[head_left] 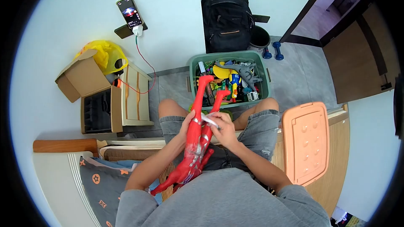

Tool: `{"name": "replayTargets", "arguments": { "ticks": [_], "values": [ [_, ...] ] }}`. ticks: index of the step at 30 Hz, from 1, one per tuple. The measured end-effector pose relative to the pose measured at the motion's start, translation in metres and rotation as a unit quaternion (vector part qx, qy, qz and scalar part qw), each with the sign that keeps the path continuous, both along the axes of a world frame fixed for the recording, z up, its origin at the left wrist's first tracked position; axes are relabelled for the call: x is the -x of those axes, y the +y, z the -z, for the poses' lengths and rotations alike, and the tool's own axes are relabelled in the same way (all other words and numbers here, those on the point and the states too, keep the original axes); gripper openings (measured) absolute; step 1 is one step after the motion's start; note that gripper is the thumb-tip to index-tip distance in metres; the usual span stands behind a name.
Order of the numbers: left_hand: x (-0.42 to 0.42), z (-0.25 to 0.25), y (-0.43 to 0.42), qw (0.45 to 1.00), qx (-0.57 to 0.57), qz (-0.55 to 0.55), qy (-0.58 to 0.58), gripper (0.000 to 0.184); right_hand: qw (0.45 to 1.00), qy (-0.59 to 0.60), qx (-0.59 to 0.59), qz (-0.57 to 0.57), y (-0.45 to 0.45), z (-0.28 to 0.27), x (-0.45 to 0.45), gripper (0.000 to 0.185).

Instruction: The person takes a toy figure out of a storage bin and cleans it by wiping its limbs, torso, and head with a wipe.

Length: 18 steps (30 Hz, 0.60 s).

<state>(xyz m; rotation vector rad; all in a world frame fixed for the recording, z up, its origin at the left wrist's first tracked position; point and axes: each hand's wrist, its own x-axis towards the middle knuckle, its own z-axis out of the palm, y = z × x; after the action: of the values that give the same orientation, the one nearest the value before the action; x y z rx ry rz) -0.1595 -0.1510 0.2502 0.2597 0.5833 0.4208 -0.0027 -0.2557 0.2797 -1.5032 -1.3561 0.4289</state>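
A large red and silver figure [192, 149] lies slantwise over my lap, its legs pointing up toward the bin and its upper body against my shirt. My left hand [187, 125] is wrapped round one of its legs. Between the fingers of my right hand [224, 131] is a white cloth or tissue [209, 120], pressed against the legs near the knees. Just beyond the feet, a green bin [193, 69] holds several toys, among them a grey dinosaur [248, 73] and a blue and yellow figure [235, 85].
An orange lid [306, 143] lies at my right. On the left are an open cardboard box [116, 111], a drawer cabinet [136, 96] and a yellow bag [105, 54]. A black backpack [228, 23], blue dumbbells [277, 51] and a charging phone [129, 11] are farther away.
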Motion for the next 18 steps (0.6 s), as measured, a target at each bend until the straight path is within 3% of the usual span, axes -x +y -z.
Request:
{"name": "replayTargets", "arguments": {
  "ticks": [2, 4, 5, 7, 9, 12, 14, 16, 18],
  "values": [
    [-0.017, 0.014, 0.01, 0.998, -0.03, 0.028, -0.047, 0.043, 0.998, 0.03, 0.018, 0.05, 0.004, -0.004, -0.009, 0.029],
    [-0.036, -0.036, 0.003, 0.999, -0.016, 0.03, -0.002, 0.053, 0.997, 0.019, 0.003, 0.08, 0.002, -0.011, -0.015, 0.028],
    [-0.036, -0.034, 0.004, 0.997, -0.02, 0.079, 0.015, 0.07, 0.997, 0.017, 0.001, 0.078, -0.001, -0.012, -0.016, 0.028],
    [-0.034, -0.034, 0.004, 0.993, -0.047, 0.111, 0.013, 0.07, 0.993, -0.053, -0.036, 0.1, -0.009, -0.012, -0.016, 0.023],
    [-0.033, -0.033, 0.0, 0.987, -0.073, 0.141, 0.012, 0.07, 0.995, -0.04, -0.034, 0.09, -0.014, -0.009, -0.016, 0.02],
    [-0.024, -0.031, -0.013, 0.989, 0.022, 0.124, 0.075, 0.057, 0.996, 0.002, -0.017, 0.092, -0.013, 0.001, -0.015, 0.016],
    [-0.019, -0.032, -0.017, 0.992, -0.004, 0.107, 0.068, 0.052, 0.991, 0.057, 0.014, 0.122, -0.009, 0.007, -0.012, 0.012],
    [-0.017, -0.058, -0.023, 0.975, -0.182, 0.105, 0.075, 0.051, 0.99, 0.056, -0.006, 0.13, -0.005, 0.005, -0.01, 0.012],
    [-0.014, -0.053, -0.022, 0.977, -0.178, 0.098, 0.063, 0.051, 0.993, 0.078, 0.037, 0.085, -0.004, 0.0, -0.012, 0.012]
  ]
}}
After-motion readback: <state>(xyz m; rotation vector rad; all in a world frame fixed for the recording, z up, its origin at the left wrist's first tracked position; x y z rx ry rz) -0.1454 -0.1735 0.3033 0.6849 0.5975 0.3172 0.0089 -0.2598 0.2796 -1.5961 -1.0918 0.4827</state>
